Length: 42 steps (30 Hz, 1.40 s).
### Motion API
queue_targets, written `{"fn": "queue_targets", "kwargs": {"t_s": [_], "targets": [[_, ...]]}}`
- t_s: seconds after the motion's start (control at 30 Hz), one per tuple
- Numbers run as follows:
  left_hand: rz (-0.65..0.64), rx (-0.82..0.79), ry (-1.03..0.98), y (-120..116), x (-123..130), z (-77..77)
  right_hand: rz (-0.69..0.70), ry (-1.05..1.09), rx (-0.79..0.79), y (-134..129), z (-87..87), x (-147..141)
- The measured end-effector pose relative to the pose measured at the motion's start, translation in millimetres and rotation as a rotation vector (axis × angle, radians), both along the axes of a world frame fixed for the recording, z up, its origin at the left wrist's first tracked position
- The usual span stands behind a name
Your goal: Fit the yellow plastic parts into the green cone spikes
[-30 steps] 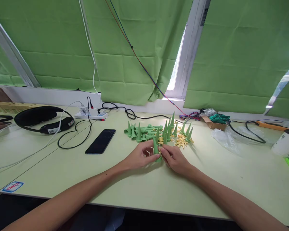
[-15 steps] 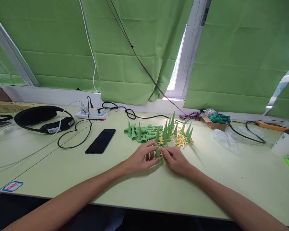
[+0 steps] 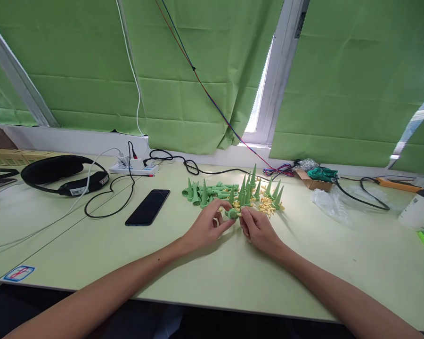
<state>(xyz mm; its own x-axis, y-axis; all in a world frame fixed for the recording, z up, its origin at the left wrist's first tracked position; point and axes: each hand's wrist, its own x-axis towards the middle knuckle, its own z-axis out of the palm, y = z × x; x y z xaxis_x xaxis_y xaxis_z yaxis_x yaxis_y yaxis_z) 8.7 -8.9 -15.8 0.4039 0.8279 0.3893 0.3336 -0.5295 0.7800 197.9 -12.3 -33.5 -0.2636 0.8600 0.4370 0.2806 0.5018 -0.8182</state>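
Note:
Between the fingertips and thumb of my left hand (image 3: 208, 222) is a green plastic cone (image 3: 232, 213), tipped so that its round base end shows. My right hand (image 3: 260, 230) is closed in a pinch on a small yellow plastic piece (image 3: 239, 214) at the cone's right side; how far the two are joined cannot be made out. Just beyond my hands, several green cones stand upright (image 3: 248, 192), some with yellow bits around them. More green cones (image 3: 219, 189) lie on their sides to the left, and a heap of loose yellow pieces (image 3: 266, 205) lies to the right.
A phone (image 3: 147, 207) lies left of my hands, with a black headset (image 3: 65, 174) and a power strip (image 3: 134, 165) farther off. Black cables run along the back. At right are a small cardboard box (image 3: 314, 181), clear plastic bags (image 3: 330, 205) and a white cup (image 3: 419, 210).
Both hands have risen slightly away from me. The green cone has turned from upright to tilted, showing its base. At the far left edge, another person's hand has shifted.

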Motion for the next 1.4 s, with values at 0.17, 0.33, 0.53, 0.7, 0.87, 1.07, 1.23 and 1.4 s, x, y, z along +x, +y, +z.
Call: {"fn": "queue_targets", "kwargs": {"t_s": [0.17, 0.33, 0.53, 0.7, 0.87, 1.07, 1.23, 1.4], "targets": [[0.018, -0.148, -0.053, 0.5, -0.2, -0.2, -0.007, 0.054, -0.013, 2.8, -3.6, 1.2], [-0.025, -0.311, -0.127, 4.3, 0.1, -5.4, -0.008, 0.075, -0.02, 3.7, -4.7, 1.2], [-0.1, -0.467, -0.183, 4.0, 2.8, -5.6, -0.006, 0.076, -0.016, 3.5, -4.4, 1.0], [-0.168, -0.532, -0.212, 4.2, 3.5, -1.9, 0.004, 0.005, 0.033, 2.3, -3.4, 2.3], [-0.192, -0.536, -0.221, 6.5, 2.1, -4.9, 0.036, -0.03, 0.064, 1.1, -2.7, 3.3], [-0.176, -0.45, -0.143, 5.9, -0.9, -4.5, 0.064, -0.026, 0.058, 0.6, -1.9, 3.8], [-0.137, -0.358, -0.091, 5.1, -2.8, -5.5, 0.08, -0.008, 0.043, 0.1, -1.1, 2.6], [-0.099, -0.251, -0.04, 3.2, -1.6, -3.5, 0.098, 0.041, 0.015, -0.7, -1.7, 1.2]]}}
